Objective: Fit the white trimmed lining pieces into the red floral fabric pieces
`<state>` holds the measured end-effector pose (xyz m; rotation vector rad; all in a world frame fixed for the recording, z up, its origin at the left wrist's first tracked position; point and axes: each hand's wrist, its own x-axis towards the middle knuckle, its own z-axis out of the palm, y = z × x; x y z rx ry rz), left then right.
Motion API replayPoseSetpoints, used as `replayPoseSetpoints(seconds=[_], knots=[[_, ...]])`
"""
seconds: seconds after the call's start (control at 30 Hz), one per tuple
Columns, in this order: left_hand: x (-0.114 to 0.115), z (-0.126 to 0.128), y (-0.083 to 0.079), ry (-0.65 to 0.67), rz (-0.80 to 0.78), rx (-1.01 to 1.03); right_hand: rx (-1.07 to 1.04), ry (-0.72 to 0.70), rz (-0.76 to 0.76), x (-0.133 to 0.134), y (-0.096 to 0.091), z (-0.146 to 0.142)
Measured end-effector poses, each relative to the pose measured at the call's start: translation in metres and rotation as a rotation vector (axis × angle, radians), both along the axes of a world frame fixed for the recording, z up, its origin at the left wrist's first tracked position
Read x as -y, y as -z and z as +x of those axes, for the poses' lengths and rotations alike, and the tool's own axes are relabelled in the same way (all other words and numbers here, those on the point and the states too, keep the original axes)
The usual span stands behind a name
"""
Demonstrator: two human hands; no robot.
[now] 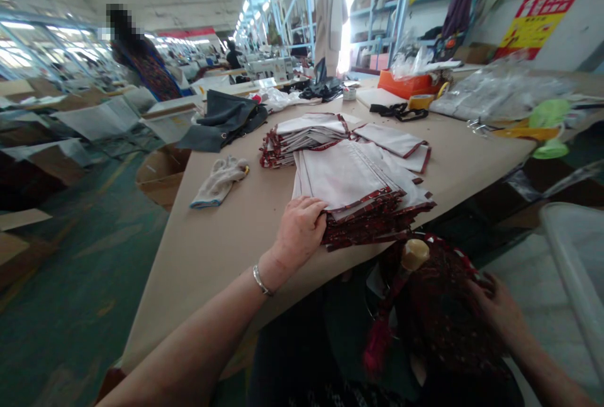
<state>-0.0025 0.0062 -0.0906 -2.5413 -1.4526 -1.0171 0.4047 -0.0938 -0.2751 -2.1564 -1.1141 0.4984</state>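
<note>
My left hand point(301, 229) rests on the near left corner of a stack of white fabric pieces with dark red patterned edges point(358, 190), its fingers curled over the stack's edge. My right hand point(501, 311) lies below the table edge on a bundle of dark red patterned fabric point(438, 312) in my lap, with the fingers spread on the cloth. A tan knob point(414, 253) pokes out above that bundle. A second stack of the same pieces point(302, 138) lies farther back, and two loose pieces point(401, 143) sit to its right.
A white work glove point(219, 182) lies left of the stacks on the tan table point(226, 237). Dark folded cloth point(226, 119), an orange box point(406, 84), tape rolls and plastic bags crowd the far end. Cardboard boxes point(160, 174) stand on the floor at left. A person point(141, 58) stands far left.
</note>
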Motion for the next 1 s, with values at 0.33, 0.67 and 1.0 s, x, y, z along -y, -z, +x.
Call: replayPoseSetpoints(seconds=[0.33,0.67,1.0], knots=[[-0.013,0.004,-0.006,-0.009,-0.223,0.314,0.134,-0.788,0.701,-0.045,-0.211,-0.153],[-0.022,0.000,-0.025,-0.093,-0.358,0.571,0.842,-1.098,0.311,-0.134,-0.241,-0.245],[-0.012,0.006,-0.032,-0.149,-0.176,0.464,0.922,-1.026,0.326,-0.136,-0.241,-0.233]])
